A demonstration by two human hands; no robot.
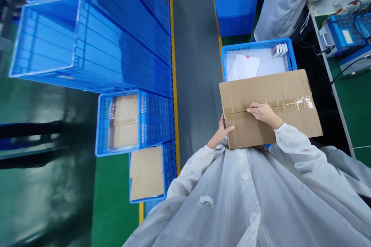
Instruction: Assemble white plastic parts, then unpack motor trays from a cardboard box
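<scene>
The brown rectangular cardboard box (282, 98) lies long axis left-to-right, right hand (263, 114) nearer its lengthwise seam (290, 104), fingers together there, left hand (220, 133) clamped on its left edge.

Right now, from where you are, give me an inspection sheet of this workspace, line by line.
Surface: what supports the cardboard box is hidden; a green bench lies to its right.
Job's things: box's top face has a taped seam; box covers part of the blue tray.
Clutter: white papers and small white devices in the tray; blue equipment on the bench.
Hands: left hand holds the box's left edge; right hand touches the seam, grip unclear.
Cables: dark cables by the equipment.
Surroundings: blue crates across the grey aisle; another person beyond the tray.
</scene>
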